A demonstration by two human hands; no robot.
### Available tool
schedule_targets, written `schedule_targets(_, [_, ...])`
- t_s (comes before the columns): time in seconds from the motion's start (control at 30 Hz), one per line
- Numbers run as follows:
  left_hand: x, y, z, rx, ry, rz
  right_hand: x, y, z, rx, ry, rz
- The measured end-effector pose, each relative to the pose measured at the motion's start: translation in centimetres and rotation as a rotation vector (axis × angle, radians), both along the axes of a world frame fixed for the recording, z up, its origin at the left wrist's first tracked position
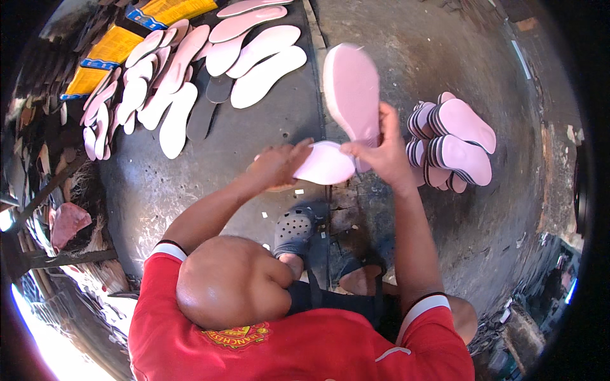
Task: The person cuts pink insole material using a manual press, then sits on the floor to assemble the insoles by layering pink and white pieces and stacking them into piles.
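In front of me, my left hand (278,166) grips one end of a pale pink shoe sole (325,164), lying roughly level across the gap between my hands. My right hand (387,151) is closed on the narrow end of another pink shoe sole (352,89), whose broad end points up and away from me. My right thumb meets the far end of the first sole, so the two soles come together at that hand. The fingers of my left hand partly cover its sole.
Many loose pink soles (270,76) lie spread at the far left, among a few dark ones (202,117). Stacks of pink soles with dark layers (462,159) stand on the floor at right. Yellow and blue packages (114,46) lie at far left. A clog-shod foot (294,230) is below my hands.
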State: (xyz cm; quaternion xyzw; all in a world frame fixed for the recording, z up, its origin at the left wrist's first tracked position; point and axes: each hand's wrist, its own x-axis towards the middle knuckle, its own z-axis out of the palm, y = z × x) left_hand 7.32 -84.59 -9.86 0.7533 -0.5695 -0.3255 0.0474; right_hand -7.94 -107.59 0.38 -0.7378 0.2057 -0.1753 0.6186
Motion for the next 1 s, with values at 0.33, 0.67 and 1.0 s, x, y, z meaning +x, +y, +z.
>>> schedule_targets(0.33, [10.1, 0.1, 1.0, -0.026, -0.276, 0.291, 0.1, 8.9, -9.5, -1.015, 0.197, 0.561])
schedule_targets(0.67, [11.3, -0.7, 1.4, -0.235, -0.175, 0.466, -3.4, 6.6, -5.2, -0.667, 0.646, 0.734])
schedule_targets(1.0, [16.5, -4.4, -1.1, -0.339, -0.647, 0.353, -3.0, 2.1, -2.0, 0.12, 0.365, 0.074])
